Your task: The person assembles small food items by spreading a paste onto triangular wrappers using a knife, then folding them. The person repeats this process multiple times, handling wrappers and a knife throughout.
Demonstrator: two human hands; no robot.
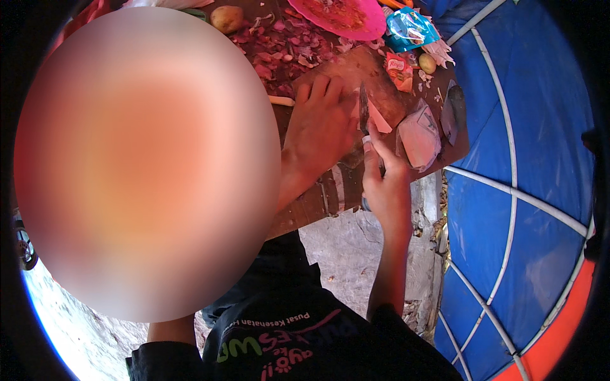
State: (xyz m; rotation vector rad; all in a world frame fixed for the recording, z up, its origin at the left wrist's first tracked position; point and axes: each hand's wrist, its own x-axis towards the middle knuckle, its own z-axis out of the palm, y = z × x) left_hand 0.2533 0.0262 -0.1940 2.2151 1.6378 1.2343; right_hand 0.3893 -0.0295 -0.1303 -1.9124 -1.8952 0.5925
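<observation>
My right hand point(386, 184) is closed round the handle of a knife point(363, 111), its index finger stretched along the top. The blade points away from me over a worn wooden cutting board point(372, 70). Beside the blade lies a flat, pale, pinkish piece of food point(379, 115) whose kind I cannot make out. My left hand point(321, 120) rests on the board's left part, fingers stretched out and apart. Its right edge is close to the pale piece; whether they touch is unclear. A pale block in clear plastic point(419, 136) sits right of my right hand.
Reddish onion skins point(286, 51) are strewn over the brown table point(298, 213). A pink plate point(356, 19) with red food stands at the back, near a blue packet point(410, 30), a red sachet point(399, 71) and potatoes point(227, 19). A blue tarp point(540, 127) on white poles hangs right. A blurred oval hides the left.
</observation>
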